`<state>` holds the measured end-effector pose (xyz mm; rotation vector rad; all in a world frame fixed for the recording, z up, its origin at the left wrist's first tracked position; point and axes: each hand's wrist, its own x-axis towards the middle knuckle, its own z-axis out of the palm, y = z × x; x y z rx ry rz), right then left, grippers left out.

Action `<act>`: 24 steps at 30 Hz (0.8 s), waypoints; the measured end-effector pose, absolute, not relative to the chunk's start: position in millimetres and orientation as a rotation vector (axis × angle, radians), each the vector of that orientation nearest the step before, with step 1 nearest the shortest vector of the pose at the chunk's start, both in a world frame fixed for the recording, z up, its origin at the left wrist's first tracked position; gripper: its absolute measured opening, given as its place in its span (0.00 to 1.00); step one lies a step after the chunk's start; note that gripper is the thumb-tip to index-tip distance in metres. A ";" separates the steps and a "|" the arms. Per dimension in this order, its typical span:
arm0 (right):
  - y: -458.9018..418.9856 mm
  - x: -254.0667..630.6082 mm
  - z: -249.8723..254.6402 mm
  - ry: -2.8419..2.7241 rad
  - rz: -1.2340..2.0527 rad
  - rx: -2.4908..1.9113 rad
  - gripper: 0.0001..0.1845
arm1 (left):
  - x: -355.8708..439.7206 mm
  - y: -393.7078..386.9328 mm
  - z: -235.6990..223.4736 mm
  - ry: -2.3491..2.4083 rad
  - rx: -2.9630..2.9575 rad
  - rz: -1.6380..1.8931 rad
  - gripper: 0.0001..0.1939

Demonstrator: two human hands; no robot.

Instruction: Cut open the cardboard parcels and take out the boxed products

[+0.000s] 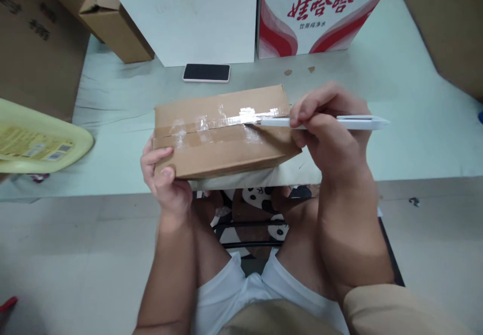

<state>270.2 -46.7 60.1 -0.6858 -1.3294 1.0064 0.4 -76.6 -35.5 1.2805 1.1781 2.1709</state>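
Observation:
A brown cardboard box (222, 144) with clear tape (204, 122) along its top seam rests at the near edge of the table. My left hand (166, 174) grips the box's left end, thumb on the near side and fingers around the corner. In my right hand (332, 118) is a white pen (275, 122), pinched between thumb and fingers and lying nearly level. Its tip touches the taped seam right of the middle, where the tape shines. The clip end of the pen sticks out to the right past my hand.
Behind the box lies a phone (207, 73). A white panel or box (188, 18) and a red-and-white carton (320, 18) stand at the back. Brown cartons (116, 28) are at the back left, a yellow bottle (41, 139) at left, another carton (445, 28) at right.

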 end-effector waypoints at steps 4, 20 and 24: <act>-50.6 270.2 62.2 -1.237 1.005 -0.715 0.10 | 0.4 -76.2 -33.8 1.222 1.276 2.159 0.14; -70.4 274.3 75.7 -1.423 0.645 -0.878 0.11 | -5.1 -82.2 -41.5 1.155 1.436 2.058 0.17; -78.3 268.3 77.7 -1.437 0.568 -0.885 0.14 | -4.9 -84.9 -40.9 1.198 1.467 2.017 0.19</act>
